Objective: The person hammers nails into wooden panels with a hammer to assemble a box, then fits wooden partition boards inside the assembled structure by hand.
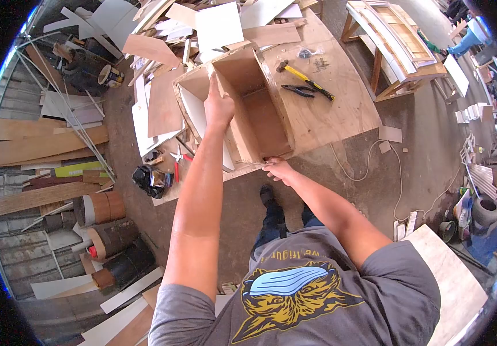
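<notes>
An open wooden box (267,115) stands on a plywood-topped work table, with a lengthwise divider and a white panel (192,106) along its left side. My left hand (219,108) is closed over the divider's top edge, index finger stretched out along it toward the far end. At the box's near edge, my right hand (278,170) pinches the bottom rim by the corner; whatever lies between its fingertips is too small to tell. Right of the box lie a yellow-handled hammer (305,79) and black pliers (298,90). Red-handled snips (176,164) rest at its left.
Board offcuts (219,26) are heaped at the table's far end. A black pouch-like item (151,180) sits at the left corner. A cable (369,167) runs over the floor at right. A second wooden bench (398,40) stands beyond, near another person's blue sleeve (469,43).
</notes>
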The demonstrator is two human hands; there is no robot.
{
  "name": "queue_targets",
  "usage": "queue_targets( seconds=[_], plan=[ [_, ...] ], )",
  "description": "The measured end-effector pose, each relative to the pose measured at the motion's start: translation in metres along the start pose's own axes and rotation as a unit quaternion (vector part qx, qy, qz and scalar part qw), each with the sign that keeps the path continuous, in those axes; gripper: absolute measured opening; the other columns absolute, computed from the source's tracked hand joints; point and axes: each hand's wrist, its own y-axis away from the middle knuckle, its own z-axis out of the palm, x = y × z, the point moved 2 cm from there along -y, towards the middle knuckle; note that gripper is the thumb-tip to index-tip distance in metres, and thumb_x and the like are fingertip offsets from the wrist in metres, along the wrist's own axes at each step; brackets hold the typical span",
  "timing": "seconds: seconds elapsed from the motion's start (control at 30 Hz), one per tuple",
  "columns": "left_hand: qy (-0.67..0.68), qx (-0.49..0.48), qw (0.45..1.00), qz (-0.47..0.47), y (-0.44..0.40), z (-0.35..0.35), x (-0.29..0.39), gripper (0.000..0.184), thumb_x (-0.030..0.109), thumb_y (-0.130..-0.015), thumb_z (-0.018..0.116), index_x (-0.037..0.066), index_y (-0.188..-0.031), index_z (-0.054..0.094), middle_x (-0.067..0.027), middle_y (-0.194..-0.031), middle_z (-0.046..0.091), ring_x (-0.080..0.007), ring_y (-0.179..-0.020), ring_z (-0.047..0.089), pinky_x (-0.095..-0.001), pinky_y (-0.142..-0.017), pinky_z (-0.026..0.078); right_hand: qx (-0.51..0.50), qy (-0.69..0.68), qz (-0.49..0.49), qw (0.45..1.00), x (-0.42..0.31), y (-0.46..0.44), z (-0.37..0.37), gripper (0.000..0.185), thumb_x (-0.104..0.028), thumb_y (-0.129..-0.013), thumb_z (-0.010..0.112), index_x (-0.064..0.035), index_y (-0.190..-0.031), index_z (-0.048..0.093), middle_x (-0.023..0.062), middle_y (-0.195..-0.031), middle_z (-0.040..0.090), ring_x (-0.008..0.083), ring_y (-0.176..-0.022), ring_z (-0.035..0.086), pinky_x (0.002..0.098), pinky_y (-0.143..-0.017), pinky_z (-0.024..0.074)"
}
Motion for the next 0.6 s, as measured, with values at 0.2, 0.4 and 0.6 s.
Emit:
queue_targets(
  seconds=[0.2, 0.4, 0.6],
  plan=[
    [-0.028, 0.009, 0.999, 0.027, -0.006, 0.013, 0.005, 0.080, 0.008, -0.097, 0.055, 0.023, -0.171, 0.027, -0.0338, -0.116, 0.073, -0.0487, -0.108, 0.072, -0.0558, -0.100, 0.055, 0.112, 0.301, -0.161, 0.933, 0.002, -0.007, 0.000, 0.062, -0.025, -0.084, 0.085, -0.0086, -0.140, 0.063, 0.0103, -0.131, 0.073, 0.0303, -0.112, 0.070, 0.0440, -0.097, 0.0559],
    [-0.033, -0.022, 0.999, -0.004, -0.003, 0.007, 0.014, 0.078, 0.008, -0.097, 0.055, 0.019, -0.170, 0.029, -0.0349, -0.112, 0.073, -0.0502, -0.106, 0.072, -0.0568, -0.099, 0.054, 0.218, 0.538, -0.362, 0.729, -0.017, 0.004, -0.009, 0.068, -0.030, -0.083, 0.085, -0.0102, -0.144, 0.062, 0.0122, -0.150, 0.060, 0.0339, -0.145, 0.050, 0.0475, -0.121, 0.0398],
    [-0.023, -0.013, 0.999, 0.018, -0.005, 0.008, 0.012, 0.079, 0.008, -0.097, 0.057, 0.017, -0.170, 0.029, -0.0359, -0.110, 0.072, -0.0516, -0.104, 0.071, -0.0572, -0.096, 0.054, 0.197, 0.544, -0.369, 0.727, -0.002, -0.026, -0.010, 0.066, -0.037, -0.090, 0.078, -0.0112, -0.148, 0.060, 0.0100, -0.157, 0.055, 0.0338, -0.148, 0.047, 0.0517, -0.123, 0.0347]
  ],
)
